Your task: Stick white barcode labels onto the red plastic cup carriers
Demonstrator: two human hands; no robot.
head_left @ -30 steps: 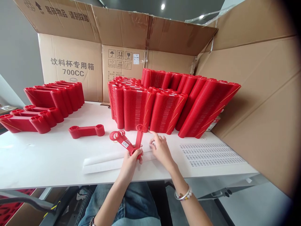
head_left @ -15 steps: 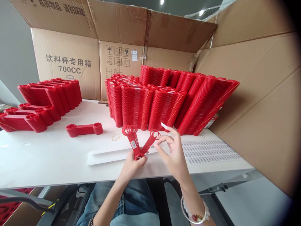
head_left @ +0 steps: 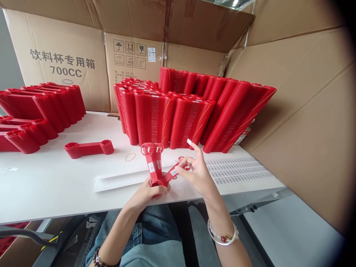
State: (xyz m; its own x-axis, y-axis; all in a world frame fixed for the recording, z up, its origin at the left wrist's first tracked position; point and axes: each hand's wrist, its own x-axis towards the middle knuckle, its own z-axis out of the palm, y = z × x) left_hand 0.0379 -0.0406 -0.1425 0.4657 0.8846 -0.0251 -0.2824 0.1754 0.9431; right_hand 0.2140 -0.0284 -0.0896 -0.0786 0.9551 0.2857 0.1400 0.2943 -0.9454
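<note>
At the near edge of the white table, the left hand is clenched round the lower ends of a small fan of red plastic carriers, their ringed heads pointing up and away; two of them show a small white barcode label on the shank. Right hand sits just beside the fan, thumb and a finger pressed on the lowest carrier where a label lies, while a spare label clings to the tip of the raised forefinger. Sheets of unused labels lie flat on the table to the right, near that hand, with many rows apparently unpeeled. A white backing strip lies under and to the left of the fan, a rubber band just beyond it, and one thin bundle of carriers lies apart on the left. Judged from the layout, labelling is at an early to middle stage: only the few pieces in hand show labels, and whether the tall banded stacks at the rear centre and the lower stacks at far left are labelled cannot be told from here. Cardboard cartons wall in the bench behind and on the right
</note>
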